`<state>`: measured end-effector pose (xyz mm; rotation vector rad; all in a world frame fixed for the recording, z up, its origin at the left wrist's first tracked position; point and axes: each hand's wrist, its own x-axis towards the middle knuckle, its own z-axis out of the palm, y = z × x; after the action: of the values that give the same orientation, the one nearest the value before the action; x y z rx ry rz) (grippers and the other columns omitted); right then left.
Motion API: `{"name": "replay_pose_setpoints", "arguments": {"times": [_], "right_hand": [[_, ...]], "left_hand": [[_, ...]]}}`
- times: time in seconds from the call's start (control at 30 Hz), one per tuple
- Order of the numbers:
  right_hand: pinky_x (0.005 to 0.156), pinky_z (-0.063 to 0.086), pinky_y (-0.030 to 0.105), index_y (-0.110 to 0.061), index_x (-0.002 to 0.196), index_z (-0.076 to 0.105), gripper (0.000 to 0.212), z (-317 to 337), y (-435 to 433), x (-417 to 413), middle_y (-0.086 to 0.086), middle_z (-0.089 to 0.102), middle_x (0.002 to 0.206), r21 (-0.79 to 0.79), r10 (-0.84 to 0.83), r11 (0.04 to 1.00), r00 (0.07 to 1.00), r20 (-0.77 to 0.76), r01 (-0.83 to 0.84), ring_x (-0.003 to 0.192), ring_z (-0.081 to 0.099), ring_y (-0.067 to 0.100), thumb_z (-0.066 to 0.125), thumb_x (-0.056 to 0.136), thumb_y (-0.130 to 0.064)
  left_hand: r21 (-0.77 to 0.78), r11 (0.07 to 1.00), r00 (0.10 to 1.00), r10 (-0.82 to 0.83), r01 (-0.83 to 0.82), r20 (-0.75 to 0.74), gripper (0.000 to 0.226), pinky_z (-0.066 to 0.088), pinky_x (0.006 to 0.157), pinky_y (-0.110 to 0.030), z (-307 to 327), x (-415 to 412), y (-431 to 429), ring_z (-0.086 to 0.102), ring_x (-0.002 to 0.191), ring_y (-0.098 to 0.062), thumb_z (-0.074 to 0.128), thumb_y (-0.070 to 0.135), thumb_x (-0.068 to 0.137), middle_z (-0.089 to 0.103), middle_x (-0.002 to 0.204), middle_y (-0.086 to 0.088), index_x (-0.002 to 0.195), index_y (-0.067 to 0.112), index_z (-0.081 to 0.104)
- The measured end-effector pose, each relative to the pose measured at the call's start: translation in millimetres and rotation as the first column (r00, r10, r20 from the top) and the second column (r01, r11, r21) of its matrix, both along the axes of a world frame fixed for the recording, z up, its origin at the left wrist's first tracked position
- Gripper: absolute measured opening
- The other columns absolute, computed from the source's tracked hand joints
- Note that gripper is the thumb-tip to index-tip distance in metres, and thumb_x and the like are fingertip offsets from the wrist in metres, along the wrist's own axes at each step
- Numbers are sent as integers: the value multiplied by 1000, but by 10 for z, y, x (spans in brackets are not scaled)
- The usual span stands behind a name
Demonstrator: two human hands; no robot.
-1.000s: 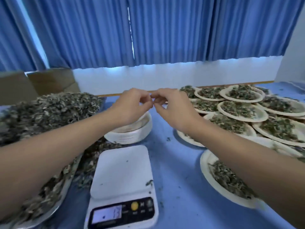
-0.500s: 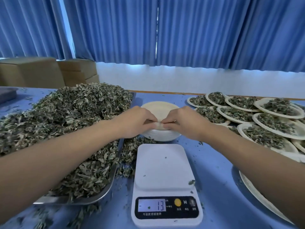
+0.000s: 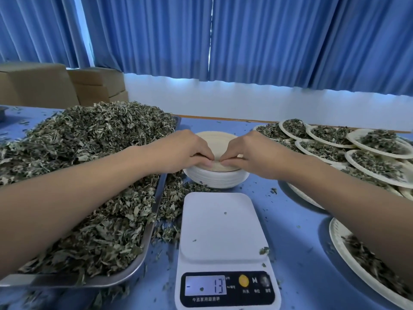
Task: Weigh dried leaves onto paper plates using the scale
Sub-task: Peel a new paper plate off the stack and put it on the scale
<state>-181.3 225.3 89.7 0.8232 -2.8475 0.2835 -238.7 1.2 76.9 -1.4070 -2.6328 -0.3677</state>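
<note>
A stack of empty paper plates [image 3: 215, 179] stands behind the white scale [image 3: 223, 229], whose platform is bare and whose display reads 13. My left hand [image 3: 185, 153] and my right hand [image 3: 248, 154] both rest on the stack's near rim, fingertips curled and pinching at the top plate's edge where they meet. A heap of dried leaves [image 3: 89, 157] fills a metal tray [image 3: 154, 227] to the left of the scale.
Several paper plates with leaf portions [image 3: 375, 162] cover the table at the right; another filled plate [image 3: 348, 249] lies at the near right. Cardboard boxes [image 3: 55, 86] stand at the back left before blue curtains. Leaf crumbs litter the blue tabletop.
Both hands dropped from in the air onto the plate stack and now pinch its near rim. The view swung left, bringing the scale to the centre.
</note>
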Motion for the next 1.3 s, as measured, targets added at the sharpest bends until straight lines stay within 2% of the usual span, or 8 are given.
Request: {"name": "replay_pose_setpoints", "arguments": {"times": [0.4, 0.57, 0.7, 0.8, 0.9, 1.0, 1.17, 1.3], "right_hand": [[82, 52, 44, -31, 105, 81, 14, 14, 56, -45, -13, 74, 96, -12, 45, 999, 999, -11, -45, 86, 64, 14, 71, 96, -27], [77, 51, 46, -24, 99, 78, 21, 47, 29, -41, -7, 70, 89, 176, 65, 983, 996, -59, -54, 81, 57, 20, 60, 102, -33], [77, 46, 40, -14, 88, 68, 33, 42, -45, 18, 1, 61, 77, 423, 134, 906, 970, -203, -36, 65, 43, 27, 44, 107, -28], [74, 41, 35, -9, 85, 66, 38, 77, -46, 76, 4, 59, 70, 404, 166, 915, 934, -316, -26, 58, 44, 32, 35, 105, -21], [79, 47, 41, -18, 101, 70, 57, 127, -50, 79, -1, 63, 83, 408, 148, 913, 945, -292, -17, 73, 56, 29, 16, 103, -37], [78, 50, 41, -29, 116, 71, 52, 93, -76, 105, -8, 65, 103, 407, 161, 910, 971, -179, -76, 91, 61, 22, 24, 104, -48], [69, 46, 36, -28, 113, 74, 30, 65, -59, 105, -8, 68, 99, 347, 137, 935, 975, -176, -69, 88, 61, 20, 47, 104, -37], [72, 48, 37, -29, 112, 75, 26, 73, -71, 122, -9, 67, 98, 325, 122, 944, 979, -165, -63, 88, 59, 19, 51, 104, -36]], "left_hand": [[11, 1000, 998, -19, 20, -61, 19, 49, 86, -42, -78, -24, -40, 64, 93, -13, 56, 33, 102, 70, 104, 14, 108, 27, 73], [23, 999, 997, -36, 38, -73, 18, 49, 87, -42, -94, -47, -52, 63, 94, -12, 55, 34, 103, 68, 104, 16, 108, 29, 72], [73, 996, 999, -51, 52, -12, 15, 48, 82, -27, -85, -92, -50, 62, 89, -2, 62, 31, 100, 71, 100, 16, 106, 25, 75], [114, 992, 998, -54, 51, 25, 13, 38, 75, -5, -83, -121, -56, 61, 86, 10, 67, 33, 96, 70, 94, 24, 102, 26, 77], [127, 990, 998, -60, 57, 19, 13, 39, 77, -5, -74, -116, -49, 61, 88, 10, 68, 30, 96, 69, 94, 26, 102, 24, 77], [129, 990, 996, -68, 61, 50, 15, 40, 77, -9, -61, -96, -44, 61, 88, 9, 68, 29, 96, 69, 95, 24, 105, 25, 78], [118, 990, 994, -88, 80, 61, 17, 36, 74, -5, -35, -48, -34, 59, 82, 12, 68, 24, 96, 69, 96, 23, 108, 25, 79], [93, 992, 996, -85, 81, 38, 18, 45, 79, -16, -4, -6, -28, 61, 82, 5, 67, 24, 97, 73, 101, 16, 110, 23, 79]]}}
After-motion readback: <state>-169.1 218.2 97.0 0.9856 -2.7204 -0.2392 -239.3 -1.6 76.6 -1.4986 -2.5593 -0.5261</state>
